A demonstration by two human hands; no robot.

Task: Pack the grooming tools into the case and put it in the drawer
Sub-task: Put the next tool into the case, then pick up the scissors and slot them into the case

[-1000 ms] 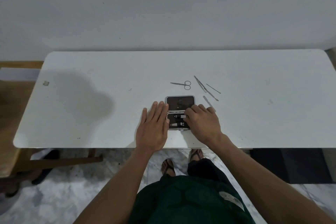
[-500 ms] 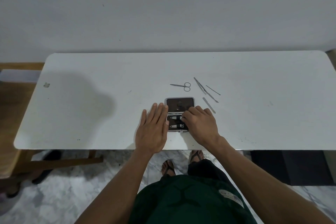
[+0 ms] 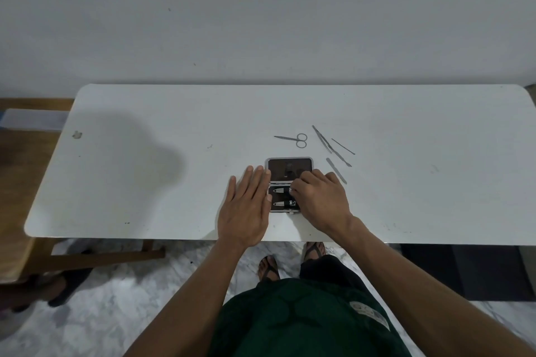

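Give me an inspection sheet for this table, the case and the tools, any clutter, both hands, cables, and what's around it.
Surface: white table, a few small marks and a scuff near its left end.
Job's things: case lies open; two clippers sit in its near half. Scissors, tweezers, a thin pick and a nail file lie loose beyond and right of it.
Clutter: nothing seen.
Hands: left hand flat, fingers straight, against the case's left edge; right hand curled over the near half, what it pinches is hidden.
Cables: nothing seen.
Surroundings: plain wall, marble floor, wooden furniture at left. No drawer in view.
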